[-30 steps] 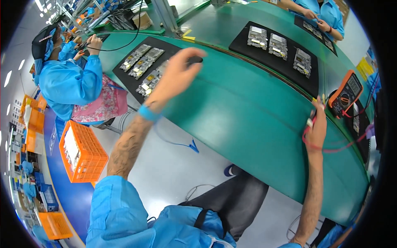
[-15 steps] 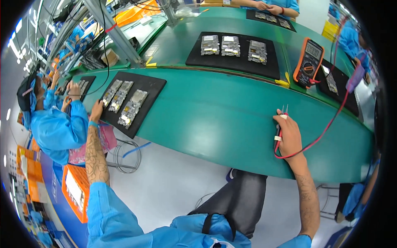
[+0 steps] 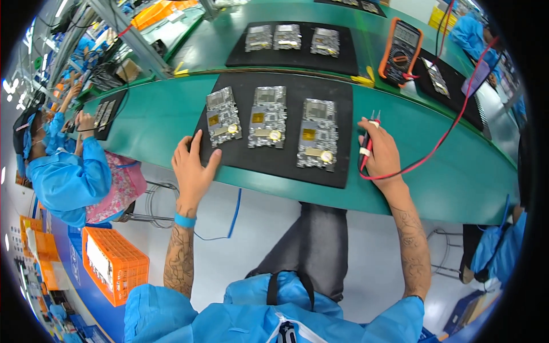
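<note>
Directly before me a black mat (image 3: 273, 158) lies on the green bench, bearing a left circuit board (image 3: 223, 118), a middle circuit board (image 3: 267, 117) and a right circuit board (image 3: 318, 134). At the mat's near left edge is my left hand (image 3: 194, 170), fingers spread and empty, the fingertips by the mat's edge. Just right of the mat, my right hand (image 3: 384, 153) is closed round a pair of test probes (image 3: 365, 150), their metal tips pointing away from me. Red and black leads trail from them to the right. An orange-rimmed multimeter (image 3: 401, 50) lies beyond.
Across the bench's yellow-marked seam is a far black mat (image 3: 291, 62) with several boards. Another board (image 3: 436, 77) lies on a mat at right. A co-worker (image 3: 71, 177) in blue sits at left. An orange crate (image 3: 123, 263) stands below, left of my arm.
The mat with its boards has slid right along the bench to in front of me, my left hand moving with it. My right hand still holds the probes. The view has shifted.
</note>
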The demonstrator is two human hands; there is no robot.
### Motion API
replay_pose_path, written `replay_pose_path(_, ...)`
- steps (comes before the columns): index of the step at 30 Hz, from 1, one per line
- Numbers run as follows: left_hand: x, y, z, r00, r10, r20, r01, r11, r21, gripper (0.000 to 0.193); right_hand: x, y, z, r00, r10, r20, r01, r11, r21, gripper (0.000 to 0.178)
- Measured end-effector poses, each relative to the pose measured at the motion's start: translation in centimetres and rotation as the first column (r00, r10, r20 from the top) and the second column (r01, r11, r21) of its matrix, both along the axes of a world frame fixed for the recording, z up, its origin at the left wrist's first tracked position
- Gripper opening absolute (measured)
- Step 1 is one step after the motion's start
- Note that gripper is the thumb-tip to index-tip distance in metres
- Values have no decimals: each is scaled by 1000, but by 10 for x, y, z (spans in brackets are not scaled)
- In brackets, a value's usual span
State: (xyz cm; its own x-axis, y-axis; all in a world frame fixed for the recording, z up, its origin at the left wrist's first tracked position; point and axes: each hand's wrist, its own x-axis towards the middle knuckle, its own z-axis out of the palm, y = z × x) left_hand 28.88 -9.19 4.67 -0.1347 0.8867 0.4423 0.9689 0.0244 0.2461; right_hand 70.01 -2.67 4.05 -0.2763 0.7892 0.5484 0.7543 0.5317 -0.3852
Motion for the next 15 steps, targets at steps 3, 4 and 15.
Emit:
replay_pose_path(3,51,-13,1,998,-41,56,40,999,9,62,7,-8,7,988,-98,-121,86,992,-98,32)
replay_pose_path(4,62,-17,-3,995,-52,81,51,998,21,62,16,-8,1,989,-80,-124,74,996,-57,36)
replay_pose_path(15,91,0,21,990,-118,83,119,993,-9,65,32,-34,19,958,-233,-166,248,966,77,44)
